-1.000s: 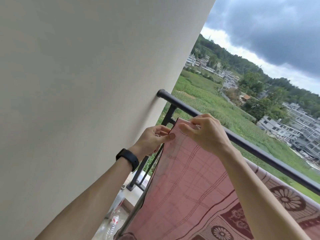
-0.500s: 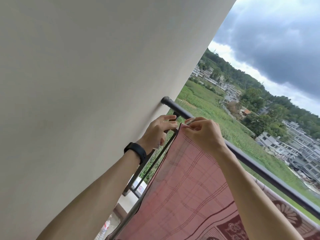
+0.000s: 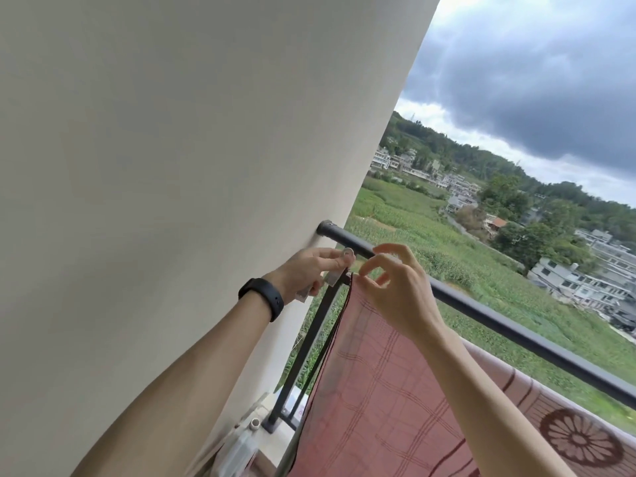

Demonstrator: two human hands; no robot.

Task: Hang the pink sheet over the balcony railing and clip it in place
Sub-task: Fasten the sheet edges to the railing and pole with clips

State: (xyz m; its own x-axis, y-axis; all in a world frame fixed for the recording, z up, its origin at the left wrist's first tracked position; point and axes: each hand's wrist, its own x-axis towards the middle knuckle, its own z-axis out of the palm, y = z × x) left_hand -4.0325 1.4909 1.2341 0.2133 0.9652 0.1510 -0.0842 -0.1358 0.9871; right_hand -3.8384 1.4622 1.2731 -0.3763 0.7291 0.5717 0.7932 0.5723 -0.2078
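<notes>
The pink sheet (image 3: 378, 390) hangs over the balcony railing (image 3: 481, 313) and fills the view from 4 to 6 o'clock. Its top corner sits near the centre, just beside the rail's wall end. The right hand (image 3: 399, 294) pinches that corner between thumb and forefinger, the other fingers loosely curved. The left hand (image 3: 304, 271), at 9 o'clock of the corner, grips a metal clip (image 3: 339, 271) with its ring end up by the rail. Whether the clip's jaws are spread cannot be told.

The step in hand appears to be clipping this corner. To do it well, the right hand should hold the edge taut and flat. The left should squeeze the clip wide, push it fully over the cloth, and let go only once it bites. The wall (image 3: 172, 166) at 9 o'clock leaves little room, so a slanted approach from 7 o'clock probably suits best. The pinching fingers should sit clear of the bite.
</notes>
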